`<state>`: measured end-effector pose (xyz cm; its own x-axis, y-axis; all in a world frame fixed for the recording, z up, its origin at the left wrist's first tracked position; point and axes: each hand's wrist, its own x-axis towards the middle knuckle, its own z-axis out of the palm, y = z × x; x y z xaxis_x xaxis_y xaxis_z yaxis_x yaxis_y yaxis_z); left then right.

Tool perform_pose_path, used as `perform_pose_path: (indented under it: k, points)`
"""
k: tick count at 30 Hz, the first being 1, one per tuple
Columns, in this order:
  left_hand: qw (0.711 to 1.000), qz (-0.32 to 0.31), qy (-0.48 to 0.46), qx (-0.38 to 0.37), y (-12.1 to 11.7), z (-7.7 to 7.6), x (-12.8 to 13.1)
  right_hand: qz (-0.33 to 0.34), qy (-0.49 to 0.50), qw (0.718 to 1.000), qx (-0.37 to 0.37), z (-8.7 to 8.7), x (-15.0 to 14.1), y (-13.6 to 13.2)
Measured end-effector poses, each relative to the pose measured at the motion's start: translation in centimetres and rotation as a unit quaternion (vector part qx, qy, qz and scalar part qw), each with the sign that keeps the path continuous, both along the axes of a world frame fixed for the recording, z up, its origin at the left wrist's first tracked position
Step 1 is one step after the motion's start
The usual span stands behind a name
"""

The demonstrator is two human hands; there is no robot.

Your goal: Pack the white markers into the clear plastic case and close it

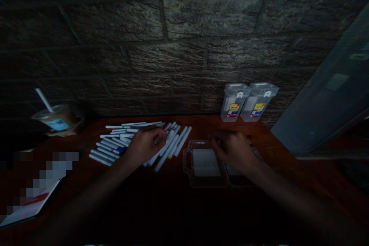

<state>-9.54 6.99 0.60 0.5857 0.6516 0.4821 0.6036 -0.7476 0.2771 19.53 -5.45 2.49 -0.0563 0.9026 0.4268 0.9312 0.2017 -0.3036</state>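
Observation:
On the wooden table lies a loose pile of white markers (108, 150), several with coloured ends. My left hand (147, 144) is over the pile, its fingers curled in a pinch around what looks like a marker; the dim light blurs the grip. To the right, an open clear plastic case (206, 163) with a whitish insert lies flat. My right hand (233, 148) is above the case and covers part of it. Its fingers are curled together, and whatever they hold is hidden.
Two upright clear plastic boxes (233, 103) with yellow and blue labels stand by the stone-block wall (184, 19). At left is an iced drink cup (56, 117) with a straw. A partly pixelated flat item (34, 203) lies at the near left.

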Motion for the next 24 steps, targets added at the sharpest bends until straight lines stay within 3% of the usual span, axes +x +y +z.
perform_pose_path:
  k: [16,24]
  points:
    - [0.999,-0.014,0.037,-0.012,-0.2,-0.3,0.3,0.02,-0.004,1.0,-0.01,-0.2,-0.1,0.0]
    - [0.996,-0.086,0.038,-0.004,-1.7,-0.7,1.2,0.026,-0.006,0.999,-0.018,-0.2,-0.2,0.0]
